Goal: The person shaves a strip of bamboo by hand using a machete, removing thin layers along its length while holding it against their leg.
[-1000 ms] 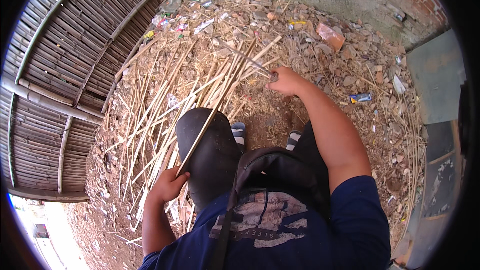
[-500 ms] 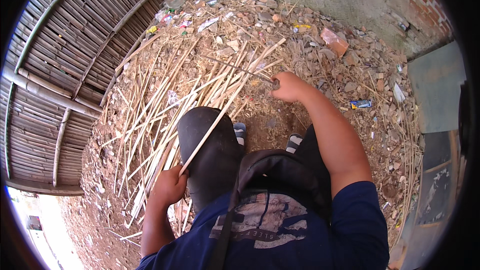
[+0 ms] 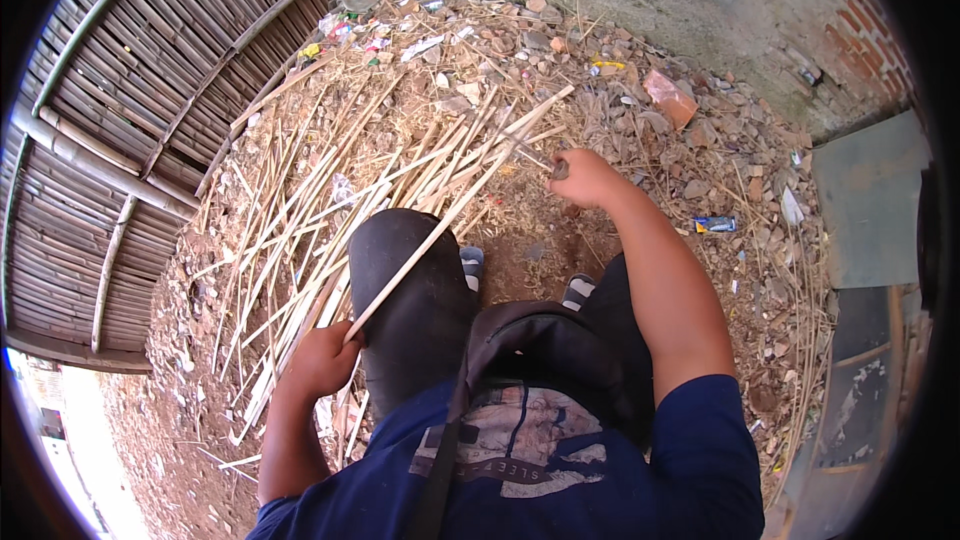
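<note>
My left hand [image 3: 322,358] is closed around the near end of a long, pale bamboo strip [image 3: 432,242]. The strip runs across my left knee and slants up to the far right. My right hand [image 3: 582,180] grips the handle of a long, thin-bladed knife [image 3: 537,156], held out beyond my knees. Its blade points to the far left and crosses the far part of the strip; whether they touch I cannot tell. Many more bamboo strips [image 3: 300,240] lie in a loose pile on the ground to the left of my left leg.
A bamboo-slat wall [image 3: 130,110] stands on the left, and a worn brick wall [image 3: 640,0] at the back. Rubble and litter cover the ground, with a broken brick [image 3: 669,98] and a blue wrapper [image 3: 715,225] to the right. Grey panels [image 3: 870,210] stand at the right edge.
My left hand has shifted slightly left and nearer with the strip. My right hand has moved a little right and nearer, with the knife blade now blurred.
</note>
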